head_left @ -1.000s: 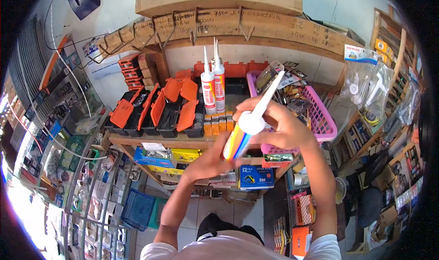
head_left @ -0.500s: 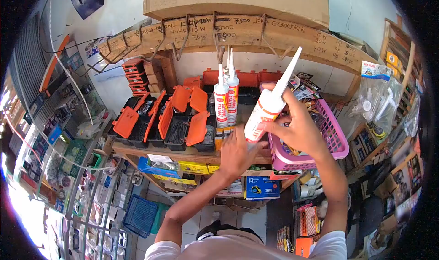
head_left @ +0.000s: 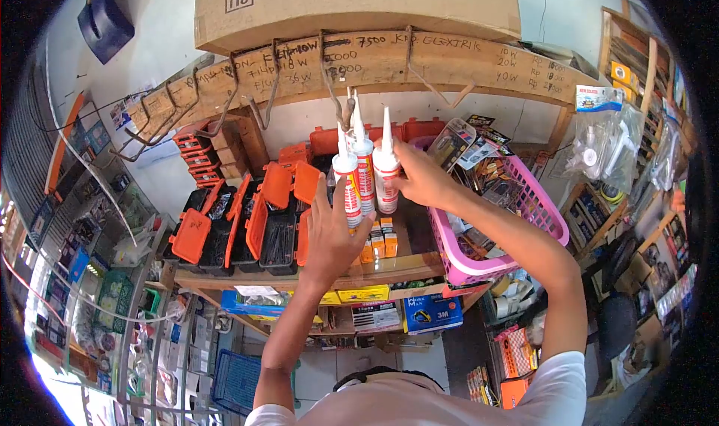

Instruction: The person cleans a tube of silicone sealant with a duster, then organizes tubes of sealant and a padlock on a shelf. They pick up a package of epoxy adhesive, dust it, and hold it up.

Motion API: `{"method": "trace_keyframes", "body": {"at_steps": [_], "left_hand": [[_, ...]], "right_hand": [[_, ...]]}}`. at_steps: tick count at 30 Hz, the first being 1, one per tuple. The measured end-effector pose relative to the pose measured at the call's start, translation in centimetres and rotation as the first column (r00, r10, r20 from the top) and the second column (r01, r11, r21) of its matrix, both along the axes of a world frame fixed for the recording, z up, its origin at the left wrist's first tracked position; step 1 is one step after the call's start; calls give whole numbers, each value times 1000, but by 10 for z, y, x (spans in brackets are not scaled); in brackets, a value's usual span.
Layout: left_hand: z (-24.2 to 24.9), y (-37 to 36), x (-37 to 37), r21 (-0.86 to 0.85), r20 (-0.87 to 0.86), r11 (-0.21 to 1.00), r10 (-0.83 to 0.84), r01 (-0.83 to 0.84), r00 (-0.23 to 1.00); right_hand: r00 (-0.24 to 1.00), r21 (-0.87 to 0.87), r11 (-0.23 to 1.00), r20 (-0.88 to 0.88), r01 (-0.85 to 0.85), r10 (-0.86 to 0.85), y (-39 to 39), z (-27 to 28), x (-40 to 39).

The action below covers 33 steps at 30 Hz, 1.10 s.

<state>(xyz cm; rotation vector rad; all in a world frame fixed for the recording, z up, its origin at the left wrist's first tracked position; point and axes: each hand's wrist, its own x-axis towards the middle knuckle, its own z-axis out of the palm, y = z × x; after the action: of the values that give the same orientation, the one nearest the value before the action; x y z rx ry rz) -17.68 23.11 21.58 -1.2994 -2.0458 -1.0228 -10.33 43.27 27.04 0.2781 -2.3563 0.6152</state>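
Note:
Three white sealant tubes with red labels and long pointed nozzles stand close together on the wooden shelf. My right hand (head_left: 423,175) comes in from the right and has its fingers around the upper part of the right sealant tube (head_left: 386,173), which is upright. Just in front of the left sealant tube (head_left: 347,183) is my left hand (head_left: 333,235), its fingers stretched upward and the thumb apart, near the tube's lower end. The middle sealant tube (head_left: 365,175) stands slightly behind these two. Small orange-and-white boxes (head_left: 384,242) sit near the tubes' bases.
A pink basket (head_left: 479,270) full of packaged goods stands at the right. Black bins with orange lids (head_left: 277,186) line the left. Metal hooks stick out from the wooden beam (head_left: 442,52) above, under a large cardboard box (head_left: 359,10). Packets hang at the right (head_left: 599,138).
My right hand has lowered the tilted tube from over the basket to upright beside the other two. My left hand has come off its lower end and moved left. The view has shifted.

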Motion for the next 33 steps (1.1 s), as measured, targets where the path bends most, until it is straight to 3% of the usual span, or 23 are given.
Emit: {"method": "trace_keyframes", "body": {"at_steps": [9,15,18,24,26,29,31,33], "left_hand": [[-4,7,-15,-135,-41,990,44,-49,998],[-11,15,-18,-116,-37,993,-17,12,999],[-15,17,-20,-113,-31,993,-35,31,999],[-16,19,-17,-156,-4,986,-57,56,998],[-12,16,-7,-180,7,982,-62,62,998],[-4,2,6,-235,-18,972,17,-21,1000],[-2,-5,12,-219,-15,976,7,-10,1000],[-1,-11,19,-221,-13,975,2,-5,1000]], "right_hand": [[985,-136,984,143,117,-97,4,-17,-40],[962,-144,961,168,238,-213,-5,-32,-49],[973,-130,966,78,225,-216,-8,-35,-44],[975,-244,950,154,195,-160,-8,-32,-36],[896,-145,931,354,335,-267,-8,-24,-21],[856,23,873,183,487,-483,5,14,10],[787,116,778,-108,617,-608,35,31,19],[602,164,592,-21,789,-798,72,40,28]]}}
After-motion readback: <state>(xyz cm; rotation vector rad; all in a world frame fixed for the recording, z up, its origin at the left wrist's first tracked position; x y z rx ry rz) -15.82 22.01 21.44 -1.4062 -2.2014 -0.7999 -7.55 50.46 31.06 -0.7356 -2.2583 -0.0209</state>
